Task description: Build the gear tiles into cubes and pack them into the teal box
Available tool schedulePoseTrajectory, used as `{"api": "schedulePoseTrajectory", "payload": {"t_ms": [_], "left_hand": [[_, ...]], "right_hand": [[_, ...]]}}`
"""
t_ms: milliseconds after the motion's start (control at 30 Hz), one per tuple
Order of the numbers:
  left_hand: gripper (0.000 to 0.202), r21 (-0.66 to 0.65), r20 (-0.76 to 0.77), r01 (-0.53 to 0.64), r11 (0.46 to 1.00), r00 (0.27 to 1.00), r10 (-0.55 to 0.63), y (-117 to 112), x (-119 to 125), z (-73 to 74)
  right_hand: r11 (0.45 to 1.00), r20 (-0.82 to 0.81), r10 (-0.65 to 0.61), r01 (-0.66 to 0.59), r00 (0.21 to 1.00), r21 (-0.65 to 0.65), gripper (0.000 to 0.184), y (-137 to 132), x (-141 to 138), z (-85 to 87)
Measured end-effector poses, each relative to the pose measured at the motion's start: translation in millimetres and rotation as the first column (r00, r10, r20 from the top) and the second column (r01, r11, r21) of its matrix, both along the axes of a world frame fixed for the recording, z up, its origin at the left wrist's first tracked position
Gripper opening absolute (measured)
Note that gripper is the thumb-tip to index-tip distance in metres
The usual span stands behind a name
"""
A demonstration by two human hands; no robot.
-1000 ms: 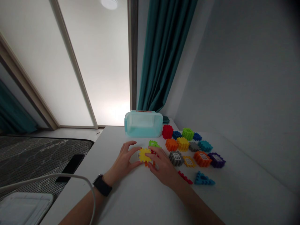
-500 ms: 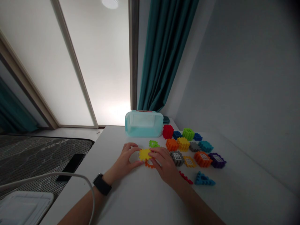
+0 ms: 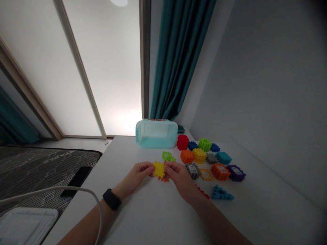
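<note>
A spiky yellow plastic gear piece (image 3: 158, 169) is pinched between the left hand (image 3: 135, 176) and the right hand (image 3: 182, 180). A spiky orange plastic piece (image 3: 163, 179) touches it at 5 o'clock.

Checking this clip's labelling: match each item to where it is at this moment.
Items:
1. Yellow gear-shaped piece
2. Black smartwatch
3. Pale turquoise plastic box
4. Red block

Places:
A. Far end of the table
B. Between the left hand and right hand
C. Just right of the box
D. On the left wrist

Pairs: 1-B, 2-D, 3-A, 4-C
</note>
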State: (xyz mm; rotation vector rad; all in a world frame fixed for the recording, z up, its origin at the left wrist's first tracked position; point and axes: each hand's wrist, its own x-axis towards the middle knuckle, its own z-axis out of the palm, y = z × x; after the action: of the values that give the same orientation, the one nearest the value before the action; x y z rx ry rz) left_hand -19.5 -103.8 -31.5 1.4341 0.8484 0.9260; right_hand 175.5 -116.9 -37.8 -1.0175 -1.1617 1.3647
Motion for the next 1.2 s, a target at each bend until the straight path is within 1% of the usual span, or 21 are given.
{"api": "schedulePoseTrajectory", "payload": {"t_ms": [100,167,333,400,500,600,667,700,767,833,933,1067,1133,1200], "left_hand": [[0.038,-0.094,0.029,0.036,0.995,0.999,-0.033,-2.1,0.7,3.5],[0.039,-0.134,0.055,0.050,0.990,0.998,-0.043,-3.3,1.2,5.9],[0.043,-0.171,0.078,0.069,0.983,0.995,-0.056,-4.2,1.4,8.4],[0.042,-0.171,0.069,0.066,0.983,0.996,-0.055,-3.8,0.7,7.9],[0.039,-0.138,0.025,0.045,0.989,0.999,-0.042,-2.5,-1.2,7.1],[0.040,-0.062,-0.036,0.017,0.998,0.999,-0.019,-0.1,-3.3,6.9],[0.043,-0.002,-0.072,0.009,1.000,0.997,-0.009,1.8,-4.4,6.9],[0.043,0.026,-0.090,0.009,1.000,0.996,-0.007,2.7,-4.9,7.0],[0.043,0.069,-0.127,0.008,0.998,0.992,0.001,3.9,-5.5,7.4],[0.040,0.094,-0.150,-0.007,0.996,0.988,0.021,4.4,-6.2,7.9],[0.035,0.129,-0.161,-0.032,0.991,0.985,0.053,4.7,-7.7,8.1],[0.033,0.184,-0.158,-0.006,0.983,0.987,0.035,5.7,-9.6,5.7],[0.032,0.224,-0.178,0.016,0.974,0.984,0.025,6.0,-10.2,4.2],[0.029,0.276,-0.208,0.019,0.961,0.977,0.041,5.7,-10.9,3.2]], "right_hand": [[1.000,-0.017,-0.013,0.013,1.000,-0.018,0.042,1.9,1.7,-4.0],[1.000,-0.013,-0.018,0.017,1.000,-0.021,0.042,3.3,2.8,-6.4],[1.000,-0.018,-0.001,0.000,1.000,-0.029,0.040,3.1,3.1,-5.1],[1.000,0.012,-0.012,0.012,1.000,-0.022,0.041,2.2,2.7,-3.4],[0.997,0.108,-0.060,0.056,0.992,0.045,0.040,1.2,3.0,-2.3],[0.977,0.275,-0.125,0.070,0.953,0.201,0.035,-0.2,4.7,-1.8],[0.933,0.393,-0.208,0.062,0.896,0.353,0.029,-1.7,5.8,-1.1],[0.900,0.433,-0.257,0.050,0.864,0.434,0.026,-2.4,6.1,-0.9],[0.820,0.474,-0.338,0.008,0.813,0.572,0.023,-3.5,6.6,-1.1],[0.753,0.493,-0.388,-0.041,0.779,0.657,0.020,-3.7,7.1,-2.4],[0.679,0.514,-0.440,-0.102,0.736,0.727,0.016,-2.9,8.5,-4.6],[0.594,0.511,-0.490,-0.159,0.706,0.789,0.014,-2.7,10.4,-4.6],[0.570,0.508,-0.506,-0.172,0.697,0.803,0.014,-3.2,10.8,-3.9],[0.565,0.514,-0.510,-0.182,0.690,0.805,0.014,-3.7,10.9,-3.4]]}}
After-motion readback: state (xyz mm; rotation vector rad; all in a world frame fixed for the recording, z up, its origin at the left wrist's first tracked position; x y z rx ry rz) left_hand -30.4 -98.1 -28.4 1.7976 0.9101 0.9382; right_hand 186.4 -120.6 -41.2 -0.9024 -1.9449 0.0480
